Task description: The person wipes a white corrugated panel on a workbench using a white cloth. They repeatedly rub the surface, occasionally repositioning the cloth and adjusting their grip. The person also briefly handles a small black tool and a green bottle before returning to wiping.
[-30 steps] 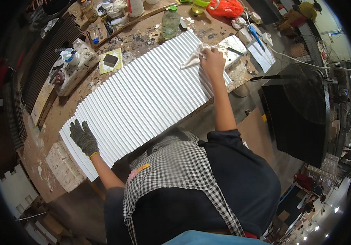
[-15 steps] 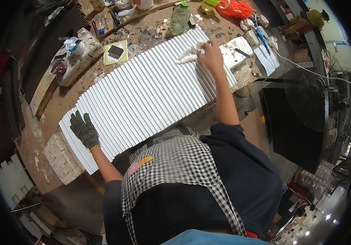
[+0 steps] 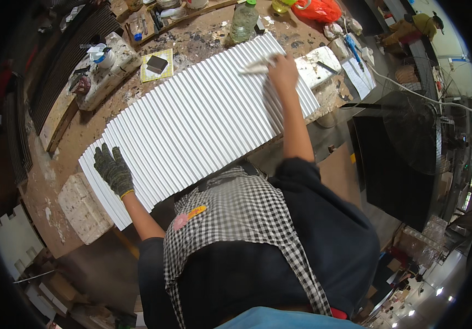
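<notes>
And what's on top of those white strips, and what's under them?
On top: the gloved left hand at one end and a whitish cloth in the right hand near the other. Underneath, the strips hide whatever supports them; the stained bench shows beyond their far edge.

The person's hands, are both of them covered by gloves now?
No, only the left hand wears a dark glove, while the right hand, which holds a white cloth, is bare.
</notes>
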`<state>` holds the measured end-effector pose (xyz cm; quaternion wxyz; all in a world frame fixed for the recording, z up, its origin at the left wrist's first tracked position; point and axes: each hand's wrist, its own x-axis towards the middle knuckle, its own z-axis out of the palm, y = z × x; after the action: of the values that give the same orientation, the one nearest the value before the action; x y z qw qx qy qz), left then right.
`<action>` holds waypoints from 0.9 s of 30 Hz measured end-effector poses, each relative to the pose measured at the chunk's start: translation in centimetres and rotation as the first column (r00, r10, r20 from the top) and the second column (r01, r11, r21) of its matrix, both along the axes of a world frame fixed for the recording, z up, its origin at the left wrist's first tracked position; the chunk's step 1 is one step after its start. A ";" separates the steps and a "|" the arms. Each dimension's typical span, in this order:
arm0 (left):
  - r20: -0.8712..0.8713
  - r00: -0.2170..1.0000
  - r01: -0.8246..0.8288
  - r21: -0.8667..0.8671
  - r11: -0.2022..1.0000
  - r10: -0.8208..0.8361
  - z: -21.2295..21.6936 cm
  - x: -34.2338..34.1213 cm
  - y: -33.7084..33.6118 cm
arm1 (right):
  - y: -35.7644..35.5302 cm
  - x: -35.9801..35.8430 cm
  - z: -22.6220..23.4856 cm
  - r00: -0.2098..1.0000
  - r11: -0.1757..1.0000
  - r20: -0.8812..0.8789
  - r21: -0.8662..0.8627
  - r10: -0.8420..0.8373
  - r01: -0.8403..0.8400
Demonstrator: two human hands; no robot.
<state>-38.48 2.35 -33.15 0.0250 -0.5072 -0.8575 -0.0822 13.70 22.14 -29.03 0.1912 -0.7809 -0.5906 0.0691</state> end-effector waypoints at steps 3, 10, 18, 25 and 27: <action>0.001 1.000 0.003 0.012 1.000 -0.003 -0.1 0.1 -0.4 | -5.9 1.9 1.5 0.990 0.992 0.129 -0.108 -0.056 0.070; -0.082 0.995 0.067 0.065 0.996 -0.062 -1.1 -0.7 -0.8 | 2.0 0.7 -0.8 0.980 0.998 0.187 -0.027 0.063 -0.059; -0.061 0.995 0.080 0.030 0.996 -0.078 -1.2 -1.7 0.6 | 10.4 1.1 -8.0 0.964 0.925 0.125 0.277 0.233 -0.259; -0.066 0.995 0.075 0.010 0.997 -0.074 -1.3 -1.2 0.5 | -18.1 8.5 5.1 0.991 0.956 0.136 -0.286 -0.022 0.060; -0.037 0.998 0.053 -0.003 0.999 -0.053 -1.1 -1.0 0.2 | -22.1 10.7 6.0 0.954 0.809 0.292 -0.575 0.067 0.120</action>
<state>-39.46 2.52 -34.20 0.0383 -0.5311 -0.8433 -0.0727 24.42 0.00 -23.06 -0.1497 -0.8111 -0.5511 0.1265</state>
